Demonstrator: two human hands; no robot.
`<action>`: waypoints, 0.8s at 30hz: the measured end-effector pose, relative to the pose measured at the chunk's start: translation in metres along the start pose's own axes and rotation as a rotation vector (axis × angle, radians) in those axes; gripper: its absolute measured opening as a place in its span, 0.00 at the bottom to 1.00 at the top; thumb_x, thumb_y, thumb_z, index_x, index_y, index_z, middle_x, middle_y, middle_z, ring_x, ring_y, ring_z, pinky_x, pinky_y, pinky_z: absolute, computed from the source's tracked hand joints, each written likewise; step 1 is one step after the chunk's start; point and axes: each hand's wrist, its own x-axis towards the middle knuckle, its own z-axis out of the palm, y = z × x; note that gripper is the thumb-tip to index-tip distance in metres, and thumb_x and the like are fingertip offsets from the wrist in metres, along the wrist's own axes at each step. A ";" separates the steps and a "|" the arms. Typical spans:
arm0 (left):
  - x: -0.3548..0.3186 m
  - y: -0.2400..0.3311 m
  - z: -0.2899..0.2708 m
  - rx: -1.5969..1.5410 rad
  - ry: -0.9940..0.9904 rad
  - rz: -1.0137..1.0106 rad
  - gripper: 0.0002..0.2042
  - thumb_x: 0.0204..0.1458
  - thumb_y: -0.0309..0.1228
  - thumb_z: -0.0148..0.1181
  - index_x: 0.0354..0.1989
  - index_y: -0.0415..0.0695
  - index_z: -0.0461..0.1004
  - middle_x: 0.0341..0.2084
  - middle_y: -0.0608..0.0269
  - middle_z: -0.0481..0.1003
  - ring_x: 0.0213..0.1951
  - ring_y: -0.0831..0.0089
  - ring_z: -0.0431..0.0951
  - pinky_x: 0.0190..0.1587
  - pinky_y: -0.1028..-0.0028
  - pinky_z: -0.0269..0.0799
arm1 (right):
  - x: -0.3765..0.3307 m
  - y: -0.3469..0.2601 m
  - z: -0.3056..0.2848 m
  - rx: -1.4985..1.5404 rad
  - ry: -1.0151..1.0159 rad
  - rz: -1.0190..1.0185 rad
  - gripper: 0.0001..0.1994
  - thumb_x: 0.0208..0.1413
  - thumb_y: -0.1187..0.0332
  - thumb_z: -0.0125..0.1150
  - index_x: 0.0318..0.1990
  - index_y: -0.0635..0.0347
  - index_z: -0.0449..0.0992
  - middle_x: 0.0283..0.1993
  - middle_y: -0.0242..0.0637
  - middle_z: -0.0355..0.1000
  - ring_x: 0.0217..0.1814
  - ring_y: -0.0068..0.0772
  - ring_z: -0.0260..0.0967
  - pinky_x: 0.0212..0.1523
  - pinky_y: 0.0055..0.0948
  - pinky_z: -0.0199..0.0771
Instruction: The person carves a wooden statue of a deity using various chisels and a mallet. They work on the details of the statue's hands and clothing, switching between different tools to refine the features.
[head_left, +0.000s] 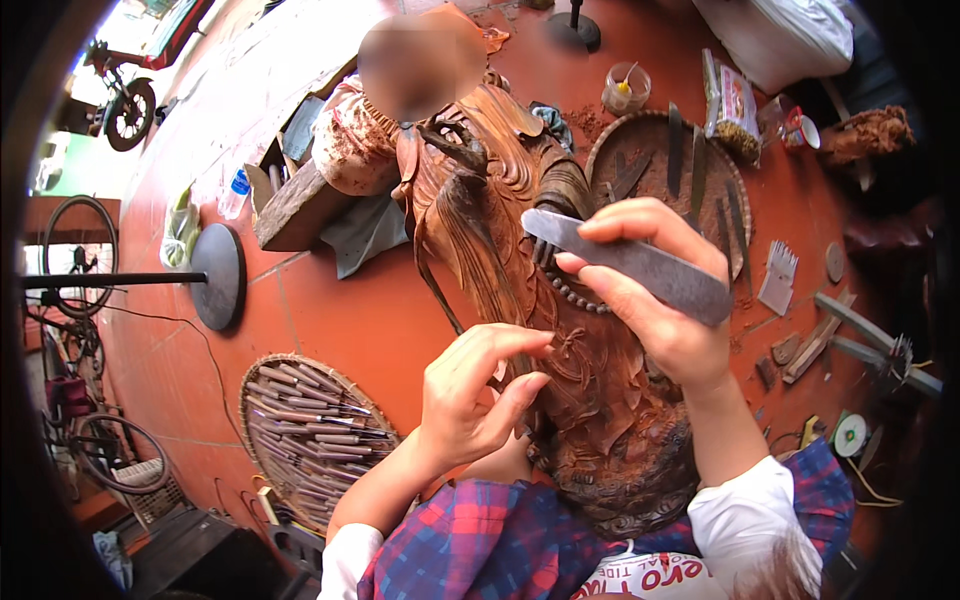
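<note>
A carved wooden statue (480, 240) in reddish brown lies tilted over my plaid-covered lap, its base towards me; its far end is blurred. Between the thumb and fingers of my right hand (665, 290) is a flat grey metal blade with a rounded end (640, 262), held just above the carving, beside a string of carved beads (580, 298). My left hand (475, 390) hovers over the statue's left side, thumb and forefinger apart, with nothing visible in it.
At lower left, a woven tray (262, 400) holds several chisels. Another round tray (600, 150) at upper right carries flat dark tools. A wooden block (300, 210) stands beside the statue. A black round stand base (218, 277) rests on the red tiled floor (180, 370). Metal bars (860, 325) lie at right.
</note>
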 end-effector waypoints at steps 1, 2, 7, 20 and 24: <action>-0.004 -0.001 -0.002 0.051 0.023 0.058 0.21 0.52 0.33 0.68 0.52 0.37 0.74 0.47 0.46 0.78 0.52 0.55 0.78 0.55 0.61 0.72 | 0.007 0.000 -0.008 -0.124 -0.054 -0.069 0.09 0.49 0.81 0.68 0.39 0.69 0.80 0.38 0.40 0.76 0.39 0.26 0.77 0.39 0.24 0.77; -0.002 0.000 -0.002 0.068 0.030 0.122 0.22 0.52 0.34 0.68 0.53 0.37 0.73 0.50 0.45 0.77 0.54 0.52 0.76 0.57 0.59 0.70 | 0.011 0.002 -0.011 -0.210 -0.109 -0.140 0.09 0.48 0.80 0.70 0.39 0.69 0.80 0.38 0.40 0.77 0.39 0.26 0.77 0.39 0.23 0.77; 0.007 -0.003 0.018 -0.004 -0.034 0.223 0.33 0.51 0.39 0.70 0.65 0.44 0.65 0.69 0.43 0.56 0.71 0.36 0.48 0.69 0.49 0.53 | 0.024 0.014 0.000 -0.209 -0.031 -0.152 0.04 0.48 0.79 0.68 0.31 0.66 0.79 0.30 0.38 0.77 0.29 0.29 0.76 0.31 0.26 0.74; 0.017 -0.021 0.040 -0.019 0.056 0.325 0.40 0.52 0.39 0.68 0.72 0.47 0.54 0.74 0.41 0.39 0.73 0.32 0.34 0.70 0.45 0.45 | 0.025 0.008 0.015 -0.258 -0.215 0.140 0.04 0.52 0.79 0.63 0.35 0.68 0.82 0.33 0.37 0.80 0.45 0.31 0.78 0.52 0.30 0.76; 0.032 -0.013 0.034 -0.067 0.101 0.330 0.41 0.53 0.40 0.67 0.73 0.48 0.52 0.74 0.37 0.37 0.73 0.32 0.35 0.70 0.47 0.48 | 0.031 0.006 0.019 -0.239 -0.204 0.197 0.04 0.56 0.78 0.61 0.37 0.67 0.81 0.29 0.30 0.77 0.32 0.17 0.72 0.36 0.19 0.73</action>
